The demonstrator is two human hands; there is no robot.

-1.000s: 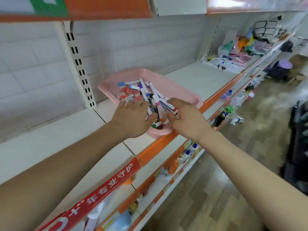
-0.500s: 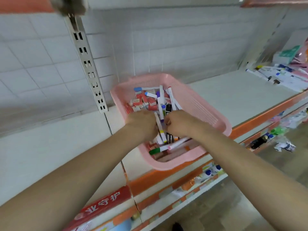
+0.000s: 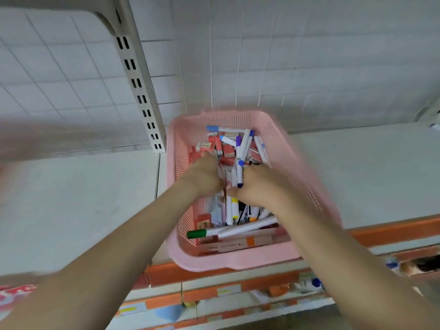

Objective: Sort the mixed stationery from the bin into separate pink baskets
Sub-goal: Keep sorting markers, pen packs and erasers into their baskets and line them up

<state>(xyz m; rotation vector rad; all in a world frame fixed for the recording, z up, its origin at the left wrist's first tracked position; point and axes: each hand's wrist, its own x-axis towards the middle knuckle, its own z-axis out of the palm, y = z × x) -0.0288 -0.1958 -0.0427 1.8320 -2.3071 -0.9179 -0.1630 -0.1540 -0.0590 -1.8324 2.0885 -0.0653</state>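
pink perforated basket [image 3: 181, 186]; green-capped white marker [image 3: 204, 233]; red-white boxes [image 3: 228, 150]; orange shelf edge [image 3: 392, 232].

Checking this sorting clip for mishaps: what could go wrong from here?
The pink basket appears to overhang the orange shelf edge; both hands pushing inside might tip it off. The markers bunched between left hand and right hand look loosely held and could drop back among the red boxes.
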